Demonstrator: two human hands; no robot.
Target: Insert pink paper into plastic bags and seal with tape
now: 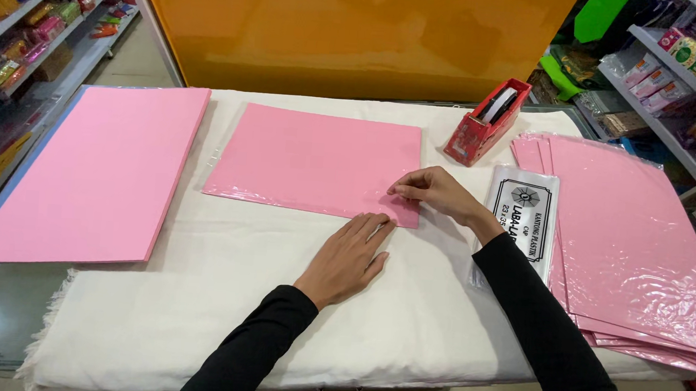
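Observation:
A pink sheet in a clear plastic sleeve (310, 157) lies flat in the middle of the white cloth. My left hand (350, 256) rests flat on the cloth, fingertips touching the sleeve's near right corner. My right hand (437, 191) pinches the sleeve's edge at that same corner. Both arms wear black sleeves.
A thick stack of bare pink sheets (92, 168) lies at the left. Several sleeved pink sheets (635, 237) pile at the right, beside a pack of clear plastic bags (524, 210). A red tape dispenser (488, 122) stands behind. An orange panel (350, 34) backs the table; shop shelves flank both sides.

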